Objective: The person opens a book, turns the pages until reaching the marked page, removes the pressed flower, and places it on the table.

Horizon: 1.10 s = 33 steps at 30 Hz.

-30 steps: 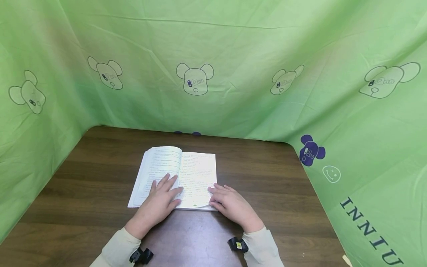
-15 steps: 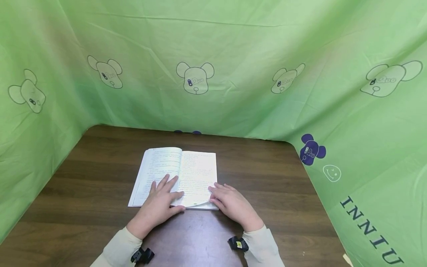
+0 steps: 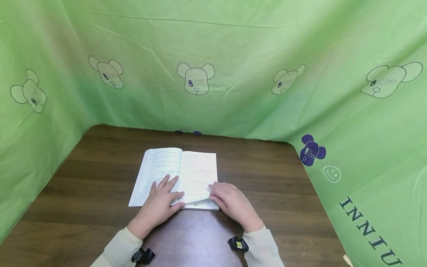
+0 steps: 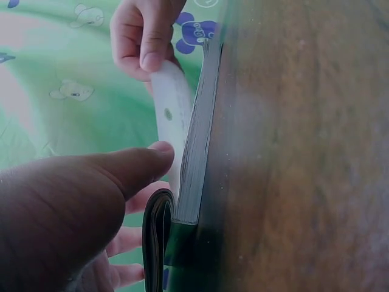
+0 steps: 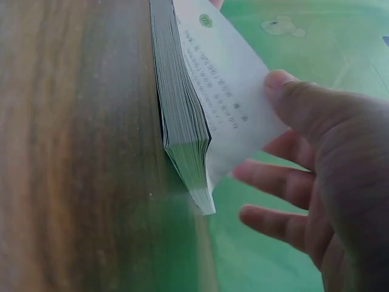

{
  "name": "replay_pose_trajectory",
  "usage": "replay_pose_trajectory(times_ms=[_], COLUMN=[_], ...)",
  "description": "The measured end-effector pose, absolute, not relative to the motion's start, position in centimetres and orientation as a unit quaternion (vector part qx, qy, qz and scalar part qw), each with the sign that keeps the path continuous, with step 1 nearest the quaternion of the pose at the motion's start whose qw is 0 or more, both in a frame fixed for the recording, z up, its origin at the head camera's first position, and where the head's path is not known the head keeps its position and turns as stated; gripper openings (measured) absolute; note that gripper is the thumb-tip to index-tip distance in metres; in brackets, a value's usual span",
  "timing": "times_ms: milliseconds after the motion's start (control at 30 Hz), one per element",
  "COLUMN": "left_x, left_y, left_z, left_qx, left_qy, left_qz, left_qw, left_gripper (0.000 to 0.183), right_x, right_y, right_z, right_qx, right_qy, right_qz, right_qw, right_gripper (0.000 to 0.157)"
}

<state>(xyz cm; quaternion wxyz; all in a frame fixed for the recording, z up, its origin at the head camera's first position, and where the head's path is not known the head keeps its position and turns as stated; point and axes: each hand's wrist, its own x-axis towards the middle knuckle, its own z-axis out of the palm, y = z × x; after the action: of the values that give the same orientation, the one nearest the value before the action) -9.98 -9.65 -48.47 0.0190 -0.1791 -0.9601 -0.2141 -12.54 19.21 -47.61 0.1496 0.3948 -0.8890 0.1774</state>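
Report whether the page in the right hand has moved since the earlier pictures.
Yes: in the head view, the lower edge of the page has shifted toward the far edge of the table, baring more of the book beneath.

Bright light, tabletop (image 3: 200, 237) glare, hazy wrist views
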Motion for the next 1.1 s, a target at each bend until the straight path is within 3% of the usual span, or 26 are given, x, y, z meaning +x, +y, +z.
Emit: replay_pose_trajectory(times_ms=[133, 500, 600, 800, 1100], left_x=[-9.97, -9.99, -10.02, -10.12, -10.29], left_y=[-9.63, -9.64, -9.67, -9.8, -10.11], left_z=[-48.46, -48.61, -48.65, -48.73, -48.8], left_qx=[-0.182, -0.18, -0.176, -0.162, -0.176], left_qy=[-0.959, -0.961, -0.961, -0.955, -0.947], left_qz=[-0.214, -0.207, -0.209, -0.235, -0.214], left_qw=[0.022, 0.036, 0.05, 0.076, 0.165], left_gripper=[0.034, 0.03, 0.044, 0.09, 0.112], right_x=[-12.73, -12.56, -12.58, -12.79, -12.45], right_y=[19.34, 19.5, 19.56, 19.63, 19.61], right_z=[-47.62, -47.23, -47.15, -47.38, -47.79], right_qx=[0.404, 0.341, 0.33, 0.349, 0.377], right_qy=[-0.878, -0.903, -0.909, -0.904, -0.903], right_qz=[0.19, 0.186, 0.186, 0.186, 0.2], right_qw=[0.174, 0.184, 0.174, 0.16, 0.051], right_gripper=[0.008, 0.05, 0.054, 0.052, 0.053])
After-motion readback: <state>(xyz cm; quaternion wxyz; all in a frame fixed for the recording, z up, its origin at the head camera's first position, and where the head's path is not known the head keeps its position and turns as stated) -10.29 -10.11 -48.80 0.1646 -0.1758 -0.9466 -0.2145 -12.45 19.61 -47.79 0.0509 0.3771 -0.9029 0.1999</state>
